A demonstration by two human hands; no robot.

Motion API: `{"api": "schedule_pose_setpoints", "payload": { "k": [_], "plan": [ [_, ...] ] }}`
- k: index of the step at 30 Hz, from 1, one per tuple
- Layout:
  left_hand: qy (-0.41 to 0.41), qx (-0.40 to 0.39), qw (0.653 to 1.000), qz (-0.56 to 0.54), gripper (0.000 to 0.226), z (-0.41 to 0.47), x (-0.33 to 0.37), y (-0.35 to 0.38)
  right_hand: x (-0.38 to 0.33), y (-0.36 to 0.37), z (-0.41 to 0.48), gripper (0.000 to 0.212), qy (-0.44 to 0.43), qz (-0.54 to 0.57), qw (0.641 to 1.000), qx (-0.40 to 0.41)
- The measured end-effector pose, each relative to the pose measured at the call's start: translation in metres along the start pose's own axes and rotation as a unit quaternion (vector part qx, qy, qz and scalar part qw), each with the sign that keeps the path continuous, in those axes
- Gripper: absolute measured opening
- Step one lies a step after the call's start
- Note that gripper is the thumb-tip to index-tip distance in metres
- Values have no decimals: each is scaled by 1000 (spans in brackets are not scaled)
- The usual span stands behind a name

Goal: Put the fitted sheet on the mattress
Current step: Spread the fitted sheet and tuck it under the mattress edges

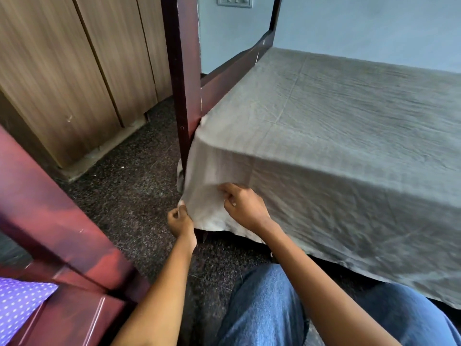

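L hand (180, 221) pinches sheet (336, 126), R hand (245, 208) grips

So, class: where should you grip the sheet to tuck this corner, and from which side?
Grip the sheet at its loose corner hem by the post, from the front and below: that flap hangs free. The left hand and right hand pinch it there.

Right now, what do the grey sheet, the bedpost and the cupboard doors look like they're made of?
Sheet: thin woven cloth, probably cotton, matte; creases and fold lines. Bedpost: wood, dark reddish glossy varnish, chipped pale along its edge. Cupboard doors: likely wood-grain laminate, matte streaked pattern.
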State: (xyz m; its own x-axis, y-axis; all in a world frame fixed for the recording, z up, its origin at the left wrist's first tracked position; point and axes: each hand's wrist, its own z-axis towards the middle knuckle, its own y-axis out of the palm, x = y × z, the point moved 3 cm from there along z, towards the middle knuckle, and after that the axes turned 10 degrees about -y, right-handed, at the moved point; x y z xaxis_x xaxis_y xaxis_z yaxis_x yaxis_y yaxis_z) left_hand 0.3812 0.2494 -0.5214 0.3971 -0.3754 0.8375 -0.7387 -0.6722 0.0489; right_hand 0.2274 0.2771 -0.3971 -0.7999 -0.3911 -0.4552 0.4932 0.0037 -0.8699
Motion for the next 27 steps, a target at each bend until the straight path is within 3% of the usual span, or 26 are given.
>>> {"api": "schedule_pose_setpoints", "payload": {
  "k": [3, 6, 12, 17, 22, 24, 27],
  "plan": [
    [-73, -6, 997, 9, 63, -19, -24, -6, 5, 0, -8, 47, 19, 21, 1000, 8],
    [-105, -11, 994, 6, 49, -53, -49, -1, 12, 5, -13, 44, 35, 36, 999, -1],
    [-146, -118, 977, -100, 24, -73, -27, 32, 24, 7, -17, 35, 59, 54, 997, 11],
    [-167, -81, 979, -82, 30, -53, -37, 20, 42, 16, -32, 39, 102, 98, 990, 29],
    [-185, -93, 978, -31, 28, -43, -30, 26, 58, 20, -50, 38, 134, 58, 989, 16],
    [-168, -48, 984, -32, 21, -44, -29, 27, 59, 19, -51, 37, 133, 52, 990, 14],
    [-109, 74, 991, -20, 37, -65, -27, 19, 58, 19, -50, 38, 129, 46, 990, 25]
  ]
}}
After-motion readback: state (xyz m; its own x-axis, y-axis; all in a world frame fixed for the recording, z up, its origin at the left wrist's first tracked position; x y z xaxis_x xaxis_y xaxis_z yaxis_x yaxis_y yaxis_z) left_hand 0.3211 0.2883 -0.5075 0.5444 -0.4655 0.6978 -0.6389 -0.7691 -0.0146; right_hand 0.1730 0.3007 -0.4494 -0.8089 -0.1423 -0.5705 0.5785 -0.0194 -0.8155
